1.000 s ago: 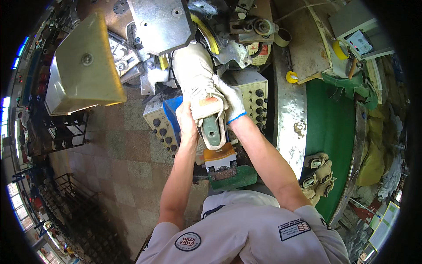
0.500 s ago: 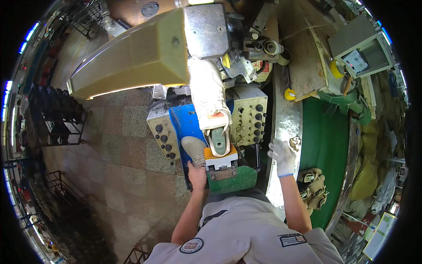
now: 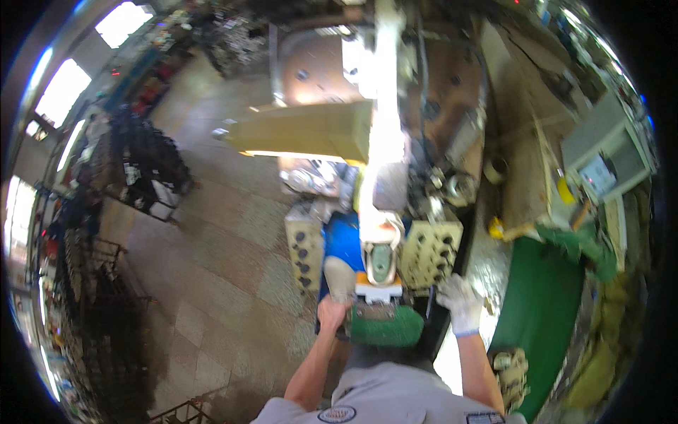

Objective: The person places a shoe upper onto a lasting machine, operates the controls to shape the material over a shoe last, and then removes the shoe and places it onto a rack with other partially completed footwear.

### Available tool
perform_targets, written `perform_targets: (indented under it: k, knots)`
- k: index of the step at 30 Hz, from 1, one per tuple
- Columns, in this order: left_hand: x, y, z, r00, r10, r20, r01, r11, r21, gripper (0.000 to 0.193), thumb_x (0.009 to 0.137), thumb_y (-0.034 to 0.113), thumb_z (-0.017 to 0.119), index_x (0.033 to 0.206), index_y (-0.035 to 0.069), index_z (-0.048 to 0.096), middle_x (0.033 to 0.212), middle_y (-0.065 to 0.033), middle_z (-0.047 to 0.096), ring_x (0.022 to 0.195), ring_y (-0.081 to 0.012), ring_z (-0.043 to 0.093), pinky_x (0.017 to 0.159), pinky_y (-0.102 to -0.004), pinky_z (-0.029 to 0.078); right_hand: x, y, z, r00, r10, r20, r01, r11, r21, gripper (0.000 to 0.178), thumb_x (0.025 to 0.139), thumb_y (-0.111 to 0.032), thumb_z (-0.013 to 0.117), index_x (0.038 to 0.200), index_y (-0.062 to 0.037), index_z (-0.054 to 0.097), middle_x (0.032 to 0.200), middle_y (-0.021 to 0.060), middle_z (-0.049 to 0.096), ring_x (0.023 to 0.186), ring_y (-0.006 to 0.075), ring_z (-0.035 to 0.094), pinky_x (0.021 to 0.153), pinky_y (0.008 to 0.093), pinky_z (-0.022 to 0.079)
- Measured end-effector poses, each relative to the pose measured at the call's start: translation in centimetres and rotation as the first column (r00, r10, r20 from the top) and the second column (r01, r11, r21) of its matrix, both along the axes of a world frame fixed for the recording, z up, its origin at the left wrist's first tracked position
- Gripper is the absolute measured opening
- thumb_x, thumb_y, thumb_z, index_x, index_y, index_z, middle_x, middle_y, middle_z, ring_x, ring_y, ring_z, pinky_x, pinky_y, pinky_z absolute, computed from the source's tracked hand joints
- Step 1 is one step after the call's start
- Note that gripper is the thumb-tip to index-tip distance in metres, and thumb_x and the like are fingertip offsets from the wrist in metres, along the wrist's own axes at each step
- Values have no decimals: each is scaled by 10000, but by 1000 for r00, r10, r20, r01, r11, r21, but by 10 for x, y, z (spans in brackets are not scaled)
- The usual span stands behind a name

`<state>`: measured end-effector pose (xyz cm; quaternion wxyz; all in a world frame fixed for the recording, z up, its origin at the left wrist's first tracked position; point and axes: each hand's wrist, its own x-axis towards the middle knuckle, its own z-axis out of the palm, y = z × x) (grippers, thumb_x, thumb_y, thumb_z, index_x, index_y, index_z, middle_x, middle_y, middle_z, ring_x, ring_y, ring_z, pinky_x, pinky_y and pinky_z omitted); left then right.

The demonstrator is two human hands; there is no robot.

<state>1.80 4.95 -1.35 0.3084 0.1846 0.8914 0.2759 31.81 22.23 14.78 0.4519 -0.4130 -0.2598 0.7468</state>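
Note:
My bare left hand [image 3: 332,314] is closed on the lower end of a beige shoe [image 3: 340,278], which rests against the blue panel [image 3: 343,240] of a machine. To its right, a pale shoe with loose laces [image 3: 385,227] sits in the machine, with a green-grey last [image 3: 382,263] at its near end. Below that last is a white and orange support [image 3: 378,290] above a green pad [image 3: 387,326]. My right hand [image 3: 462,305], in a white glove with a blue cuff, hangs with fingers apart beside a black lever [image 3: 431,300]. It holds nothing I can see.
Knobbed control boxes [image 3: 429,256] flank the blue panel. A long yellowish cover [image 3: 304,133] juts left above. On the right are a metal ledge [image 3: 487,265], a green surface [image 3: 540,297] with several shoe pieces [image 3: 511,374], and a grey box [image 3: 609,152]. Dark racks [image 3: 152,166] stand left.
My view has tilted up, so the machine appears lower and more of its far part shows. The left hand stays on the beige shoe. My right hand is slightly nearer the lever.

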Motion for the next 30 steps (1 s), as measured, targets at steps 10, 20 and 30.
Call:
perform_targets:
  k: [10, 20, 30]
  knots:
    - [-9, -49, 368, 971, -238, 7, 230, 944, 236, 391, 819, 218, 795, 1145, 5, 756, 916, -58, 759, 766, -96, 653, 697, -287, 536, -61, -39, 86, 855, 502, -134, -449, 844, 294, 1072, 868, -625, 731, 1528, 108, 314, 1404, 258, 575, 1234, 368, 639, 972, 416, 568]
    - [51, 81, 287, 966, 30, -257, 125, 815, 566, 721, 911, 414, 760, 1439, -10, 511, 1222, -208, 699, 1105, -307, 688, 931, -382, 531, 120, 29, -113, 928, -49, -370, -51, 965, -257, 563, 1009, -538, 524, 1214, -33, 666, 1042, 148, 720, 894, 268, 707, 793, 404, 600]
    - [89, 125, 246, 910, -85, -405, 190, 955, 227, 906, 732, 419, 904, 1372, -5, 424, 1293, -265, 597, 1195, -429, 600, 981, -479, 502, 203, -44, -161, 860, -92, 502, 243, 939, -243, 538, 974, -488, 598, 1245, -28, 659, 978, 117, 703, 837, 225, 687, 696, 361, 566]
